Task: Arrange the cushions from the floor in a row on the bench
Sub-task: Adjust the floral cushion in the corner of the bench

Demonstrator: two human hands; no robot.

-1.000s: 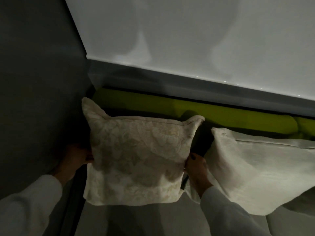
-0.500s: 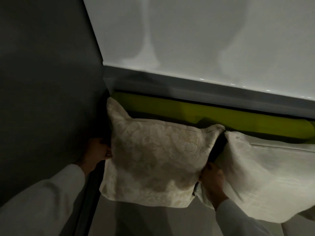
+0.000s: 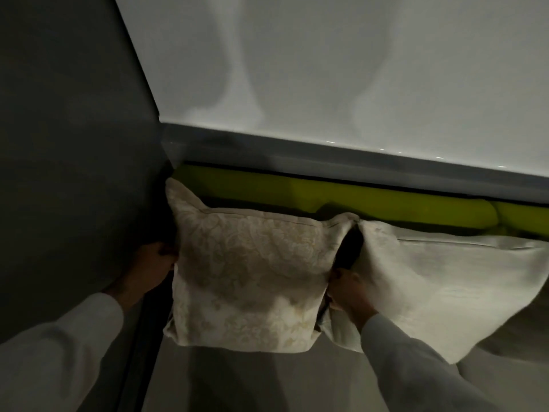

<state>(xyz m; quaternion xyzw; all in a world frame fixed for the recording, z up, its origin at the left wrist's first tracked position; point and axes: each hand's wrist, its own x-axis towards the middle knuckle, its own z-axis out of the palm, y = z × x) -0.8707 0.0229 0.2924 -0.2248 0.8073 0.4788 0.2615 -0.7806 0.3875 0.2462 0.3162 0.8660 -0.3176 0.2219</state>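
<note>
A cream cushion with a floral pattern (image 3: 252, 278) stands upright on the grey bench seat (image 3: 237, 382), in the left corner against a yellow-green bolster (image 3: 371, 200). My left hand (image 3: 148, 266) grips its left edge and my right hand (image 3: 347, 289) grips its right edge. A plain cream cushion (image 3: 439, 286) leans right beside it, its top corner touching the floral one. My right hand sits in the gap between the two.
A dark grey wall (image 3: 74, 144) closes off the left side, close to my left hand. A white wall panel (image 3: 326, 69) with a grey ledge (image 3: 326, 156) runs behind the bolster. The bench seat stretches toward me and to the right.
The floral cushion has slid right and back, closing the gap until its top corner meets the plain cushion. Both hands kept their grip on its edges.
</note>
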